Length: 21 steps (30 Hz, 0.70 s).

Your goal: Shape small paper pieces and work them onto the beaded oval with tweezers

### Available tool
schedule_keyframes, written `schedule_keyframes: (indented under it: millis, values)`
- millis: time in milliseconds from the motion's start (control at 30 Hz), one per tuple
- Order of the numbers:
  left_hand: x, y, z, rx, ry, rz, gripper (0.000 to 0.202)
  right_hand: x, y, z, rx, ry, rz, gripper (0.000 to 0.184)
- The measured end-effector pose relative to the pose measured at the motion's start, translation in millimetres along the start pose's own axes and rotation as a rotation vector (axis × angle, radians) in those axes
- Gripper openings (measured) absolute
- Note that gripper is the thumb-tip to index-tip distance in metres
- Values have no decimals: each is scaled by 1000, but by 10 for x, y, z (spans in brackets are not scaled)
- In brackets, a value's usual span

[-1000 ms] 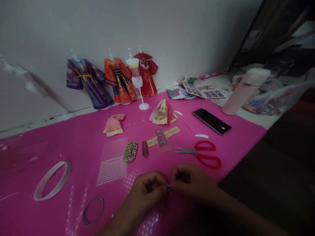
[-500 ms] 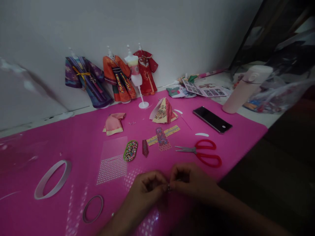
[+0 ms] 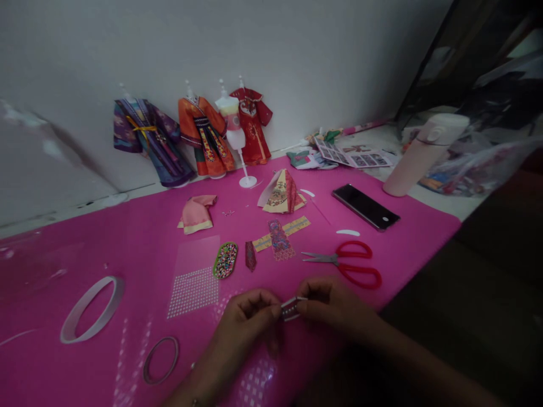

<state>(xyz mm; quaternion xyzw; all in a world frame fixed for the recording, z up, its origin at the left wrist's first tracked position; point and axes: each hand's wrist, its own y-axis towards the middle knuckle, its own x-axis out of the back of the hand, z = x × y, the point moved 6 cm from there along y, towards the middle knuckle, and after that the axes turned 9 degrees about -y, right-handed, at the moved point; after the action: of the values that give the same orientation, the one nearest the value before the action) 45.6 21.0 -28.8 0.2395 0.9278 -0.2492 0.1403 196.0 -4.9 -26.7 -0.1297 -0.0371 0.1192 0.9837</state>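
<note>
My left hand point(image 3: 248, 319) and my right hand point(image 3: 328, 302) meet near the front edge of the pink mat point(image 3: 139, 237). Both pinch a small patterned strip point(image 3: 290, 308) between their fingertips, stretched flat between them. Just beyond the hands lie red-handled scissors point(image 3: 352, 264), a patterned paper cross piece point(image 3: 280, 237), a small dark red piece point(image 3: 250, 255) and an oval beaded piece point(image 3: 225, 260).
Three paper robes point(image 3: 203, 135) and a white mannequin stand point(image 3: 237, 141) lean at the wall. A black phone point(image 3: 365, 207), a pink bottle point(image 3: 419, 155), a dotted sticker sheet point(image 3: 193, 280), two tape rings point(image 3: 91, 308) and folded paper garments point(image 3: 282, 195) are around.
The hands drew slightly apart and rose a little; the small strip, earlier bunched between the fingertips, now shows stretched out between them.
</note>
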Motion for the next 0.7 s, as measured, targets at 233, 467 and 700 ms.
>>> schedule_keyframes:
  millis: [233,467,700]
  values:
    - [-69,-36,-27,43,93,-7,34,1,-3,19,12,26,20,21]
    - [-92,-27,-23,53,124,13,36,-50,-18,5,36,27,37,20]
    - [-106,-27,-49,29,187,29,30,-56,-39,51,27,34,70,18]
